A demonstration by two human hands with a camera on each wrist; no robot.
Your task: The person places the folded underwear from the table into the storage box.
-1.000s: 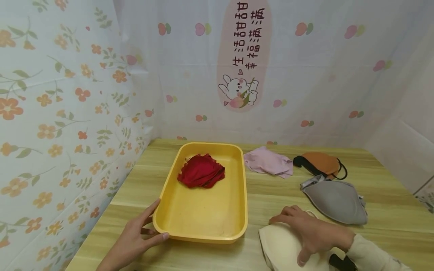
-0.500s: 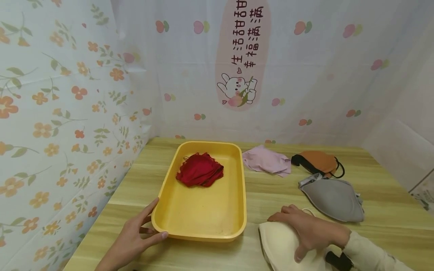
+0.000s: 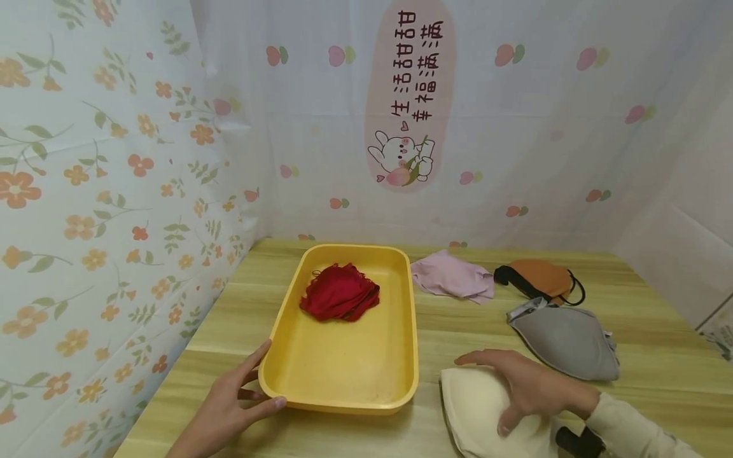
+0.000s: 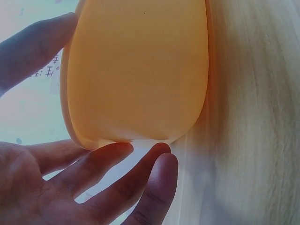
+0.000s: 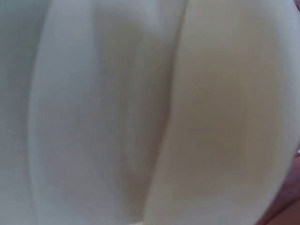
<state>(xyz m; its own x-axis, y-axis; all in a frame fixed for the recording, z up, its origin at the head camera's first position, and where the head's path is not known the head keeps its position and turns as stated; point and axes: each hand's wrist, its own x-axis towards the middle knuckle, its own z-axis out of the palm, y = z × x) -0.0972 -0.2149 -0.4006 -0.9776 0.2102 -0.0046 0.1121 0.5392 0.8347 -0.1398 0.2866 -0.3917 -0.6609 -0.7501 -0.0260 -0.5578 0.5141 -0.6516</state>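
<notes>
My left hand (image 3: 229,401) spans the near left corner of a yellow plastic basin (image 3: 349,401). Its thumb and fairly straight fingertips touch the outside of the walls, as the left wrist view also shows. In the basin lies a folded dark red bra (image 3: 340,292) with lacy edges. At the lower right, my right hand (image 3: 529,385) grips a folded cream bra (image 3: 475,404), thumb on the near side and fingers over the far side. Pale cloth of that bra (image 5: 220,103) fills the right wrist view, so most of the fingers are hidden there.
Right of the basin lie a pink folded garment (image 3: 452,277), an orange and black bra (image 3: 541,278) and a grey bra (image 3: 567,340). They rest on a wood-grain table (image 3: 217,324). Printed curtains (image 3: 321,140) stand behind and at the left.
The right hand's fingers have shifted on the cream bra, whose far edge has risen slightly; its thin strap loop is now out of sight. The left hand and basin stay put.
</notes>
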